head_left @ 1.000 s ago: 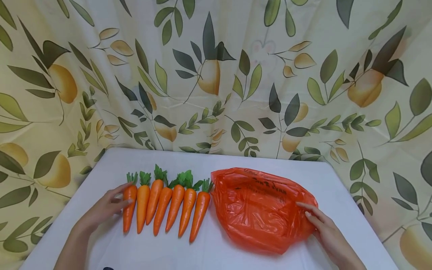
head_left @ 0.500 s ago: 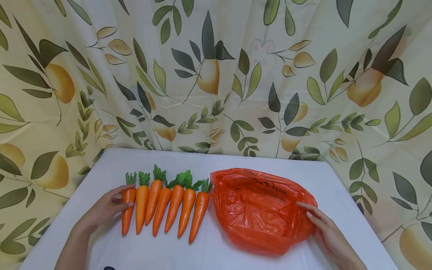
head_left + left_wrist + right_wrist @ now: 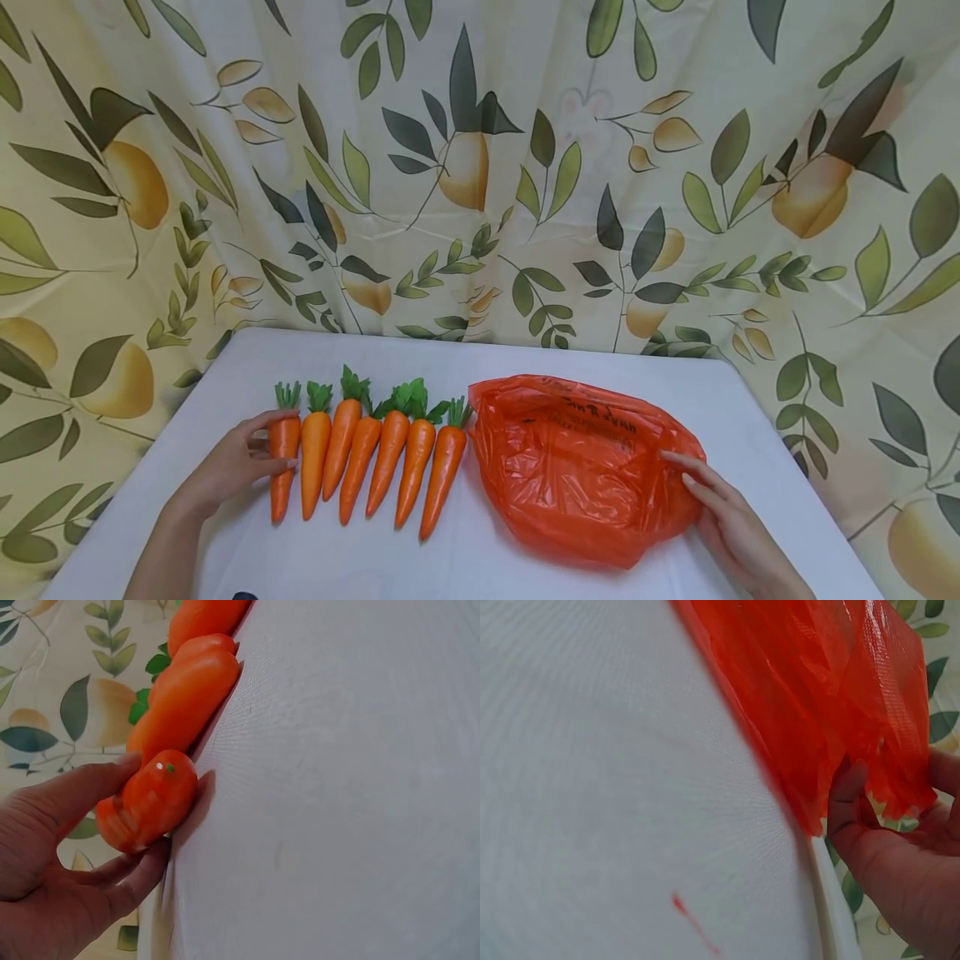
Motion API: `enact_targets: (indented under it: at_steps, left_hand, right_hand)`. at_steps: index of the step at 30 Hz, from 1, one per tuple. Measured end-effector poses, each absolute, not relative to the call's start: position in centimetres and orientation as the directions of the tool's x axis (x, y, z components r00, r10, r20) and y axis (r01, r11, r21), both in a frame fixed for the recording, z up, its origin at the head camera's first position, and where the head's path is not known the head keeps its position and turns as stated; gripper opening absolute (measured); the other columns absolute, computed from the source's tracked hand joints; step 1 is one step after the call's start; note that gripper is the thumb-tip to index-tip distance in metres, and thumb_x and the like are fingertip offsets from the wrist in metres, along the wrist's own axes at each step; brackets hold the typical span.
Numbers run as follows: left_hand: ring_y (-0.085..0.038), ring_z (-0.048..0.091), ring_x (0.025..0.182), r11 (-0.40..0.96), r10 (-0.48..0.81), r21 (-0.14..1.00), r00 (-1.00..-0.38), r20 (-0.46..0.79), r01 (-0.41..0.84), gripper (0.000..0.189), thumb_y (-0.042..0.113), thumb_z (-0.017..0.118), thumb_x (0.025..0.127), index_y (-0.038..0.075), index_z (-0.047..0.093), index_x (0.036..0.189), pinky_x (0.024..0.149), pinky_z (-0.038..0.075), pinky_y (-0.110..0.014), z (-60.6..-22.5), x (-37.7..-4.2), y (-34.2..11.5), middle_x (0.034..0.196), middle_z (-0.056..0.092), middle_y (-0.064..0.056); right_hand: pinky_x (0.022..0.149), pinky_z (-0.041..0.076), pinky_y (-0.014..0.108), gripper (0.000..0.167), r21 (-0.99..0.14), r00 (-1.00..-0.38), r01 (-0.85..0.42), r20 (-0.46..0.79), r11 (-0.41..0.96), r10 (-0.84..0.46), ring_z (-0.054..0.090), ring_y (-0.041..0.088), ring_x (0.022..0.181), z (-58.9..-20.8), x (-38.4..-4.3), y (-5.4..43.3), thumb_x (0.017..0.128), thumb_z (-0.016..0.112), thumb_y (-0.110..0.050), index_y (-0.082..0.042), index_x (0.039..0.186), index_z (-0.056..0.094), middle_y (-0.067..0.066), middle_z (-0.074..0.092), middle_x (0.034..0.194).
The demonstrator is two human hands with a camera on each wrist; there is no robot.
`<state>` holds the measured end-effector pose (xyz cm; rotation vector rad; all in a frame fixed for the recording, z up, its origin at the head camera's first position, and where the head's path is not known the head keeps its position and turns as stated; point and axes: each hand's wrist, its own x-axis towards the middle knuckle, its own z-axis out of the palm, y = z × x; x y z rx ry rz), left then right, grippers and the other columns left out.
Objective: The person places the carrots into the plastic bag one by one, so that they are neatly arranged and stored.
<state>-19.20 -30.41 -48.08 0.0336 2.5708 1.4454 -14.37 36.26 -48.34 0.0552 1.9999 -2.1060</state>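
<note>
At the left end of a row of several carrots, my left hand grips the leftmost carrot between thumb and fingers, its green top pointing to the back. In the left wrist view the rounded tip of this carrot faces the camera, with fingers on both sides. To the right of the row a red plastic bag lies spread out, with dark lettering near its top. My right hand holds the bag's right edge; in the right wrist view the thin plastic lies between thumb and fingers.
The other carrots, such as the one nearest the bag, lie side by side on the white table. A curtain with a fruit and leaf print hangs behind. A small dark object shows at the bottom edge.
My left thumb has slid slightly down the leftmost carrot, and its green top has shifted a little to the left. The bag and my right hand stay nearly where they were.
</note>
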Motion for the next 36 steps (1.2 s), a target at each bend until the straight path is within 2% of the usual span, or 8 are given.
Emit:
enact_targets:
  at_steps: [5, 9, 13, 21, 24, 28, 31, 36]
  left_hand:
    - [-0.046, 0.059, 0.117, 0.514, 0.09, 0.855, -0.988, -0.127, -0.064, 0.077, 0.014, 0.087, 0.084, 0.01, 0.051, 0.152, 0.086, 0.055, -0.046, -47.7, -19.1, -30.5, 0.151, 0.039, -0.028]
    - [-0.044, 0.061, 0.115, 0.524, 0.075, 0.85, -0.991, -0.111, -0.056, 0.076, 0.017, 0.086, 0.086, 0.012, 0.05, 0.153, 0.084, 0.053, -0.043, -47.6, -19.1, -30.6, 0.152, 0.039, -0.025]
    - [-0.045, 0.056, 0.117, 0.521, 0.069, 0.852, -0.993, -0.1, -0.049, 0.075, 0.018, 0.085, 0.087, 0.013, 0.05, 0.153, 0.081, 0.052, -0.041, -47.3, -19.1, -30.6, 0.152, 0.038, -0.024]
    - [-0.046, 0.049, 0.122, 0.517, 0.069, 0.856, -0.995, -0.069, -0.023, 0.072, 0.02, 0.083, 0.089, 0.017, 0.05, 0.153, 0.079, 0.053, -0.041, -45.5, -19.0, -30.1, 0.152, 0.039, -0.021]
    - [-0.045, 0.049, 0.123, 0.511, 0.084, 0.859, -0.995, -0.055, -0.004, 0.071, 0.024, 0.083, 0.09, 0.02, 0.05, 0.153, 0.08, 0.052, -0.042, -44.6, -18.9, -29.6, 0.154, 0.039, -0.018]
    - [-0.041, 0.051, 0.123, 0.476, 0.125, 0.879, -0.991, -0.05, 0.015, 0.073, 0.028, 0.083, 0.09, 0.023, 0.049, 0.154, 0.081, 0.052, -0.043, -43.4, -18.8, -28.5, 0.154, 0.04, -0.013]
    - [-0.041, 0.051, 0.123, 0.451, 0.158, 0.892, -0.987, -0.035, 0.04, 0.072, 0.028, 0.084, 0.089, 0.025, 0.05, 0.153, 0.081, 0.053, -0.044, -42.6, -18.7, -27.4, 0.152, 0.043, -0.011]
    - [-0.043, 0.048, 0.127, 0.437, 0.178, 0.897, -0.984, -0.01, 0.07, 0.069, 0.028, 0.084, 0.089, 0.026, 0.052, 0.15, 0.083, 0.053, -0.045, -42.0, -18.9, -25.6, 0.154, 0.04, -0.011]
  right_hand:
    - [0.1, 0.045, 0.018, 0.047, -0.98, -0.971, 0.184, -0.168, -0.08, -0.173, 0.044, -0.005, 0.127, -48.4, -14.4, 36.3, 0.113, 0.043, -0.024, -0.011, 0.159, 0.041, -0.012, 0.036, 0.15]
    - [0.1, 0.045, 0.018, 0.047, -0.979, -0.969, 0.186, -0.168, -0.086, -0.179, 0.044, -0.005, 0.127, -48.3, -14.4, 36.4, 0.114, 0.042, -0.024, -0.013, 0.159, 0.041, -0.017, 0.041, 0.147]
    - [0.1, 0.044, 0.017, 0.046, -0.98, -0.97, 0.177, -0.159, -0.088, -0.186, 0.044, -0.004, 0.127, -48.3, -14.3, 36.5, 0.114, 0.041, -0.024, -0.014, 0.159, 0.042, -0.02, 0.044, 0.145]
    - [0.1, 0.044, 0.017, 0.046, -0.982, -0.967, 0.165, -0.143, -0.092, -0.209, 0.045, -0.005, 0.127, -48.4, -14.1, 36.5, 0.114, 0.039, -0.022, -0.013, 0.159, 0.04, -0.02, 0.046, 0.145]
    - [0.1, 0.044, 0.017, 0.047, -0.982, -0.967, 0.173, -0.155, -0.077, -0.203, 0.044, -0.005, 0.127, -48.4, -14.0, 36.4, 0.114, 0.039, -0.024, -0.015, 0.161, 0.038, -0.018, 0.042, 0.147]
    - [0.1, 0.045, 0.018, 0.052, -0.979, -0.966, 0.197, -0.184, -0.057, -0.181, 0.043, -0.006, 0.127, -48.4, -14.0, 36.3, 0.114, 0.039, -0.029, -0.02, 0.165, 0.029, -0.007, 0.021, 0.161]
    - [0.1, 0.045, 0.018, 0.055, -0.979, -0.966, 0.199, -0.187, -0.048, -0.18, 0.042, -0.006, 0.127, -48.3, -14.1, 36.3, 0.114, 0.039, -0.029, -0.022, 0.166, 0.024, 0.0, 0.007, 0.165]
    - [0.1, 0.045, 0.018, 0.055, -0.983, -0.969, 0.181, -0.174, -0.024, -0.176, 0.044, -0.006, 0.127, -48.2, -14.1, 36.2, 0.114, 0.042, -0.026, -0.018, 0.165, 0.025, 0.0, 0.012, 0.162]
